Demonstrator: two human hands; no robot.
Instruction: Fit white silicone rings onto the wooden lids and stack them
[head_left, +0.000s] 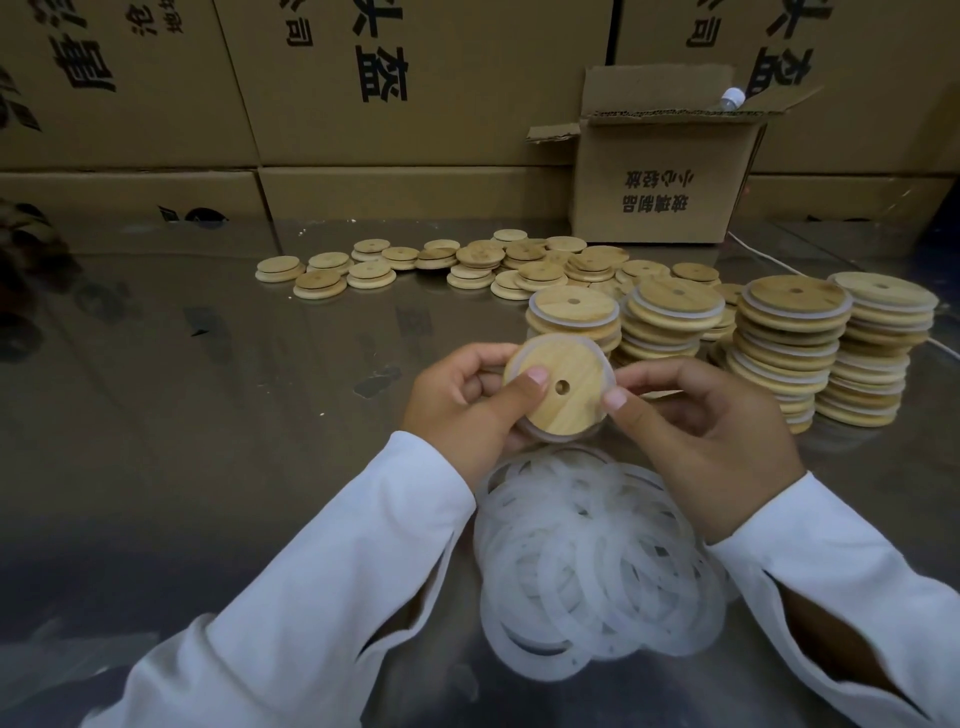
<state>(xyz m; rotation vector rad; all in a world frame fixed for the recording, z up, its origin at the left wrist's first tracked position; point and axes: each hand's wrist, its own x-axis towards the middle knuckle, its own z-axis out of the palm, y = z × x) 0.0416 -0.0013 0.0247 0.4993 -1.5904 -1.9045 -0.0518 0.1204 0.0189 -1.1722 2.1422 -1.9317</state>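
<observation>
One wooden lid was held up between your hands above the middle of the worktop, its flat face with its single round hole turned towards you. One white silicone ring ran round its rim, showing along the upper and lower edges. Your left hand grasped the lid from the left, thumb laid on the face beside the hole and fingers curled behind. Your right hand pinched the right rim, thumb tip on the edge and fingers bent behind it. Both white sleeves reached in from the near edge.

Just under your hands, towards the near edge, lay one loose pile of silicone rings. They overlapped so much that I could not count them.

Four tall stacks of ringed lids stood in a row towards the right edge, just beyond the held lid, each with white rings showing between the wooden layers. The two on the right were the taller. Lower stacks stood behind the gaps, but I could not tell how many.

Farther back, towards the far edge, well over a dozen bare lids lay scattered and overlapping, some piled two or three deep.

One open cardboard box sat at the far right, with one white-capped bottle poking out of it. One white cable ran from beside the box towards the right edge. Large printed cartons formed a wall along the far edge.
</observation>
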